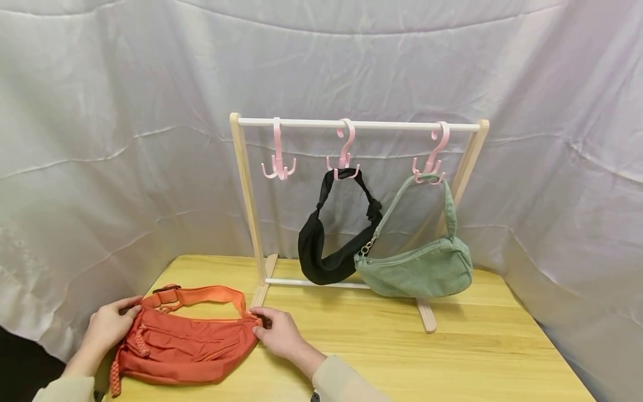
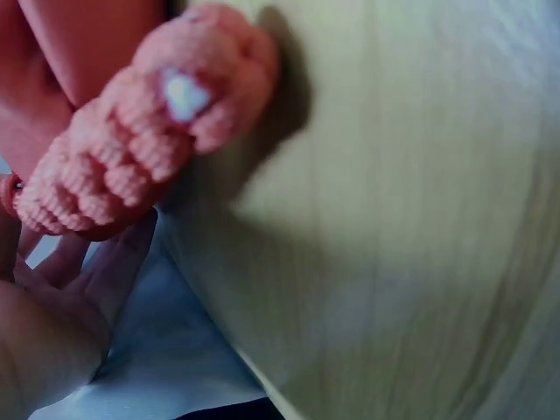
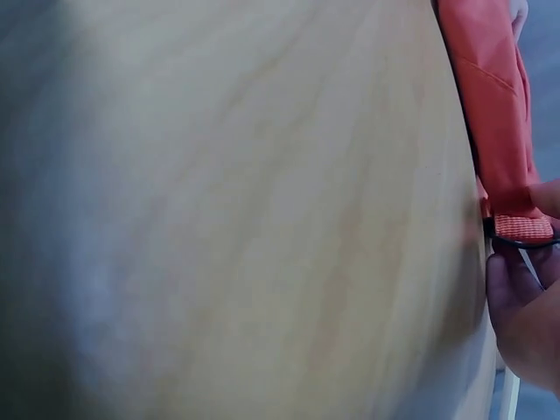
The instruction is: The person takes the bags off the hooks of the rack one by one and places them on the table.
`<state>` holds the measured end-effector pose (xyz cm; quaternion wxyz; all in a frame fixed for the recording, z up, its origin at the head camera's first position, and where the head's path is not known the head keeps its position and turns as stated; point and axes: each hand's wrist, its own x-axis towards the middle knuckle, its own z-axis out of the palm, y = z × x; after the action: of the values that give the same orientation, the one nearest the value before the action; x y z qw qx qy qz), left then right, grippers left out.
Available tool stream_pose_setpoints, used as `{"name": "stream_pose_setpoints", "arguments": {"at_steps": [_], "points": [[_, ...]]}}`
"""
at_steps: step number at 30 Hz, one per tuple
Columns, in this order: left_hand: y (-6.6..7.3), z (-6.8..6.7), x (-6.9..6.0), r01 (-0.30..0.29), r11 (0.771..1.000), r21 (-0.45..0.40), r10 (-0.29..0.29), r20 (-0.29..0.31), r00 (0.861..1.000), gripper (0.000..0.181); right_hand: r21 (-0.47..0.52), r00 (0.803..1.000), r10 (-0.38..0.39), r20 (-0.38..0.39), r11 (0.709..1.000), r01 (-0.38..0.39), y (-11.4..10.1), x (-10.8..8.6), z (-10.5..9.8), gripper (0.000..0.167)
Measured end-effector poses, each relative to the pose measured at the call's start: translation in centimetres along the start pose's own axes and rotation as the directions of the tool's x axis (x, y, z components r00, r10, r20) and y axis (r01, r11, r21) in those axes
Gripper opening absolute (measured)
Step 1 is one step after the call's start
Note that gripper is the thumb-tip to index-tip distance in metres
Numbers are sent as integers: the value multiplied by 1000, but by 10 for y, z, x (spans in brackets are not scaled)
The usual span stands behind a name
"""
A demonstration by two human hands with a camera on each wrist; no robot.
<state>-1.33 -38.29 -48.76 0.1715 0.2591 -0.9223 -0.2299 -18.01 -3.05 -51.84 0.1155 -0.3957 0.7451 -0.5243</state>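
An orange-red shoulder bag (image 1: 191,343) lies at the front left of the table, its strap (image 1: 211,293) looped out behind it. My left hand (image 1: 108,326) grips the bag's upper left corner by the strap end. At the opposite corner, my right hand (image 1: 281,332) pinches the end where the strap joins; the right wrist view shows the thumb and fingers about the strap webbing (image 3: 522,229). A braided pull (image 2: 131,131) hangs close to the left wrist camera and covers part of the bag there.
Behind stands a wooden rack (image 1: 246,201) with a white top bar (image 1: 392,125). A pink hook (image 1: 278,156) hangs at its left. From two more hooks hang a black bag (image 1: 326,268) and a green corduroy bag (image 1: 422,273). Grey cloth (image 1: 150,111) surrounds the table (image 1: 452,357).
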Motion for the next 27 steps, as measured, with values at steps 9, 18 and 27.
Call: {"name": "stream_pose_setpoints", "arguments": {"at_steps": [9,18,27], "points": [[11,-1,-6,-56,998,-1,56,-42,998,44,77,1000,0,-3,997,0,-7,-1,-6,38],[35,-3,-14,-57,996,-71,52,-67,996,49,171,999,2,-45,985,6,-10,-4,-18,37],[59,-1,-24,-72,991,-116,64,-67,996,54,204,989,-102,-104,971,122,-13,-8,-36,39]]}}
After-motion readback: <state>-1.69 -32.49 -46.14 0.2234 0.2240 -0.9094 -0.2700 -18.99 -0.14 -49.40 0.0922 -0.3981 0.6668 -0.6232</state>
